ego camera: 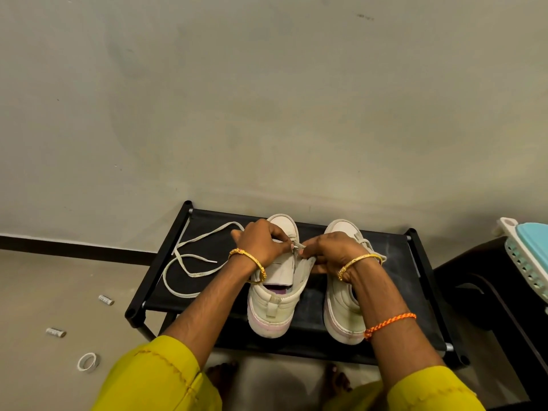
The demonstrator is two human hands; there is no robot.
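Note:
Two white sneakers stand side by side on a low black rack, toes towards the wall. Over the left sneaker, my left hand pinches the white shoelace near an eyelet; the rest of the lace trails loose across the rack to the left. My right hand grips the right-hand flap of the same shoe, and its fingertips meet my left hand's at the lace end. The right sneaker sits partly under my right wrist with its lace still in it.
The rack stands against a grey wall. On the floor to the left lie two small silver cylinders and a white tape ring. A dark chair with a teal and white basket is at the right. My bare feet show below the rack.

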